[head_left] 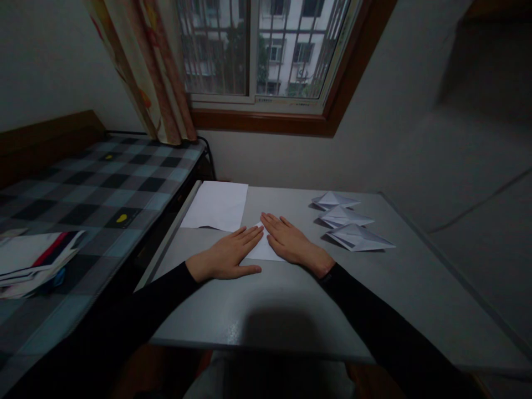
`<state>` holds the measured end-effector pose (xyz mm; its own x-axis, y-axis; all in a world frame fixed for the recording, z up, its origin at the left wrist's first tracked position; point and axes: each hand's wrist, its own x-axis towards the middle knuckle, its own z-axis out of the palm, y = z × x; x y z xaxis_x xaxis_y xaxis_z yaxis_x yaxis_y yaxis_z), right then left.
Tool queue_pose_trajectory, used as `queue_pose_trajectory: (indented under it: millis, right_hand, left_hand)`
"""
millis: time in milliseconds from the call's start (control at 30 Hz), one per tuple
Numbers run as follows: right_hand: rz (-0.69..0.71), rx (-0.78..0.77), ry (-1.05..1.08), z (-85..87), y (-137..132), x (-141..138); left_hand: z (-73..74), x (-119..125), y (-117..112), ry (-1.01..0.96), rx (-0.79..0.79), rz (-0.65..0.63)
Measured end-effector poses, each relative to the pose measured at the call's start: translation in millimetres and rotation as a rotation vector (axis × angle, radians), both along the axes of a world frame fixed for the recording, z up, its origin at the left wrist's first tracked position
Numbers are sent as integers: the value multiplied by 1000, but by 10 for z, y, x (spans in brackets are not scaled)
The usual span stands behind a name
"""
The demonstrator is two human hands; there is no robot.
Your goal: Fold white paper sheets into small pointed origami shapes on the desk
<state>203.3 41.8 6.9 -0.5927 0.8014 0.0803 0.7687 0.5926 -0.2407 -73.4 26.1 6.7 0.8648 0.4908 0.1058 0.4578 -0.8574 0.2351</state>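
A folded sheet of white paper (266,250) lies on the table, its top narrowing to a point between my hands. My left hand (228,254) rests flat on its left side, fingers stretched out and thumb pointing right. Across the right slope of the paper lies my right hand (291,239), also flat with its fingers extended up and to the left. Both hands cover much of the paper, so its folds are mostly hidden. Neither hand grips anything.
Unfolded white paper (218,205) lies at the table's back left. Three folded paper boats (357,237) stand in a row on the right of the grey table (415,310). A bed (137,183) with checked cover adjoins on the left, bearing a stack of papers (37,257).
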Motion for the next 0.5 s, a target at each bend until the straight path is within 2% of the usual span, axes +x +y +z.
queue_pose_trajectory:
  millis: [200, 500]
  right_hand:
    - [33, 65, 29, -38, -251, 58]
    - [82, 76, 88, -35, -514, 292]
  left_hand:
    - [-37, 33, -30, -39, 11, 37]
    - [33, 23, -31, -30, 37, 38]
